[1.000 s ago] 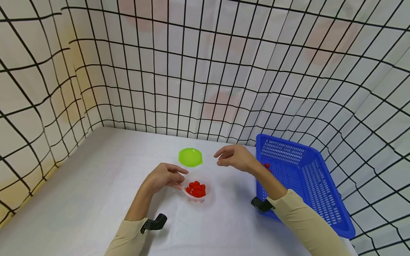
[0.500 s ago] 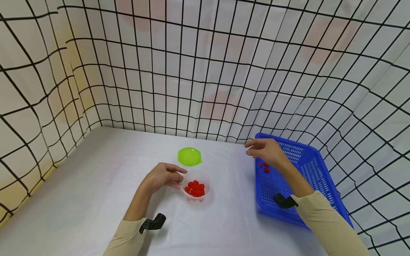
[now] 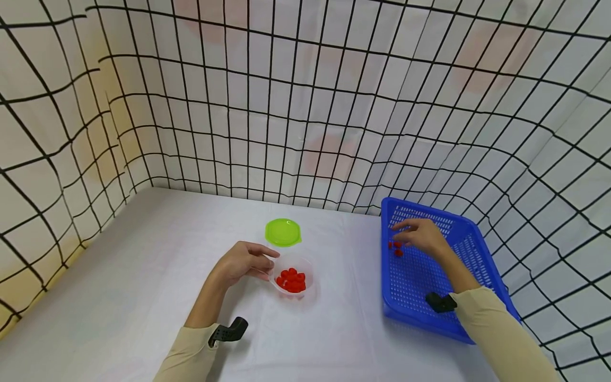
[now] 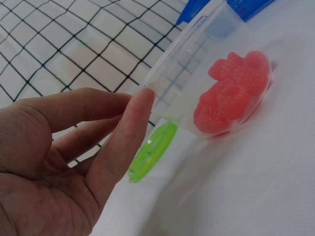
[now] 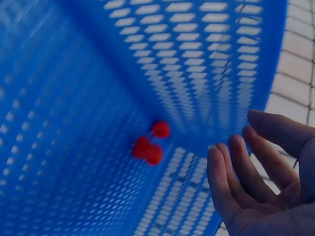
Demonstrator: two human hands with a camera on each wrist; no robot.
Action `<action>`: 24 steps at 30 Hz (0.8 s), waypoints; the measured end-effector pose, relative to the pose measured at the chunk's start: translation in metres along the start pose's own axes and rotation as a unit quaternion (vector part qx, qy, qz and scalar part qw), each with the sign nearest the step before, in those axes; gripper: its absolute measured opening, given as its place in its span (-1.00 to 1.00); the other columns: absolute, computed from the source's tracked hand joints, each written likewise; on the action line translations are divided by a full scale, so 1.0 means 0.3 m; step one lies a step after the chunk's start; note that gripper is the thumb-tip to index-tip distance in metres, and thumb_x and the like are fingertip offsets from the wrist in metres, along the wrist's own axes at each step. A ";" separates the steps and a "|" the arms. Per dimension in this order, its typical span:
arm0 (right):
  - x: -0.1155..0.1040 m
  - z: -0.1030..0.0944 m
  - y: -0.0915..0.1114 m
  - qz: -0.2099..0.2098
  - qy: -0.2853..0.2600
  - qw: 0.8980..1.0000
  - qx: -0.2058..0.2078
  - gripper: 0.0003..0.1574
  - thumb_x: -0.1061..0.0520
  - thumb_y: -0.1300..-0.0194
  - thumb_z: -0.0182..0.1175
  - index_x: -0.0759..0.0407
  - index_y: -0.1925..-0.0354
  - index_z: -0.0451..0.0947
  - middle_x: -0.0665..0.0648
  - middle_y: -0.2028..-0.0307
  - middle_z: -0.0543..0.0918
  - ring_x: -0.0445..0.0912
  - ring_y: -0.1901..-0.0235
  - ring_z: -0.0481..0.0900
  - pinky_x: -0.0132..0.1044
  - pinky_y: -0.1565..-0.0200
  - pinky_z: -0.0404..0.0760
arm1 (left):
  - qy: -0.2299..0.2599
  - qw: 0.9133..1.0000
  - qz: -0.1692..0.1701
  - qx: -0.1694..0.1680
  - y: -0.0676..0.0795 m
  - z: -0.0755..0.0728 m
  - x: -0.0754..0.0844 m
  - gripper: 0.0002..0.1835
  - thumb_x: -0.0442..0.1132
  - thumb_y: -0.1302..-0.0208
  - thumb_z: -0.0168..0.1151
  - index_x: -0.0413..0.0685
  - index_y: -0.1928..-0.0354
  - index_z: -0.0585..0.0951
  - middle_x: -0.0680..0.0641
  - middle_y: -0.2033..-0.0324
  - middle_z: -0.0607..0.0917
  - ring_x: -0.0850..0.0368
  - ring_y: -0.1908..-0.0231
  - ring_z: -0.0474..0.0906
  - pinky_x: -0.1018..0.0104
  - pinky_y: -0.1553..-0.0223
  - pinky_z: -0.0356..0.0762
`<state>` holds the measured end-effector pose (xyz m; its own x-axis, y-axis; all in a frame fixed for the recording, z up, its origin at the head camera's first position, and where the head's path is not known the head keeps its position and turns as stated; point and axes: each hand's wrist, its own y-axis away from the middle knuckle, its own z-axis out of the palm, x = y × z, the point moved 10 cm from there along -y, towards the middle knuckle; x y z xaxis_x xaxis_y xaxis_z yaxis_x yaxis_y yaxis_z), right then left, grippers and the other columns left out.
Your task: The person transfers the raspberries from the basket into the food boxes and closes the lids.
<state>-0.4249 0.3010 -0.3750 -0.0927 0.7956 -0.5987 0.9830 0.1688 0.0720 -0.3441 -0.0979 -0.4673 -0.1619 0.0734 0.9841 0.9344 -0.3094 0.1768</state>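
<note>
My left hand pinches the rim of a clear plastic tub between thumb and fingers, as the left wrist view shows close up. A pile of red raspberries lies at the bottom of that tub, which stands on the white table. My right hand hovers inside the blue basket, fingers loosely bent and holding nothing. Several raspberries rest in the basket's far left corner, a short way from the right fingertips.
A bright green lid lies flat on the table behind the tub. White walls with a black grid enclose the back and sides. The basket stands against the right side.
My right hand has moved right, from beside the tub's far side to over the raspberries in the basket. The left hand and tub have stayed put.
</note>
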 end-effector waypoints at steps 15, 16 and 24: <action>0.179 0.043 -0.052 0.031 0.061 0.997 -0.029 -0.58 0.19 -0.31 0.29 0.35 -0.10 0.64 0.46 0.02 0.67 0.12 0.22 0.73 0.04 0.11 0.78 | -0.004 1.000 -0.010 0.008 0.001 0.000 -0.005 -0.68 -0.39 -0.34 0.23 -0.39 -0.09 0.66 -0.29 0.16 0.75 0.07 0.38 0.71 0.23 0.24 0.80; 0.186 0.046 -0.053 0.034 0.061 0.997 -0.031 -0.58 0.21 -0.30 0.29 0.35 -0.09 0.65 0.45 0.04 0.67 0.11 0.24 0.73 0.01 0.13 0.78 | -0.004 1.000 -0.011 0.009 0.001 -0.001 -0.006 -0.68 -0.39 -0.34 0.23 -0.39 -0.09 0.66 -0.28 0.17 0.75 0.07 0.37 0.71 0.22 0.24 0.80; 0.223 0.062 -0.070 0.055 0.060 0.996 -0.036 -0.63 0.25 -0.24 0.34 0.34 -0.02 0.70 0.40 0.10 0.68 0.04 0.31 0.72 -0.08 0.21 0.79 | 0.002 1.000 -0.010 0.009 0.000 -0.002 -0.006 -0.68 -0.39 -0.34 0.24 -0.39 -0.09 0.66 -0.26 0.20 0.75 0.07 0.37 0.70 0.23 0.23 0.80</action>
<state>-0.4489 0.3398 -0.4315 -0.0086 0.8746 -0.4847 0.9747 0.1155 0.1911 -0.3439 -0.0987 -0.4691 -0.1818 0.0753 0.9804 0.9367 -0.2903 0.1960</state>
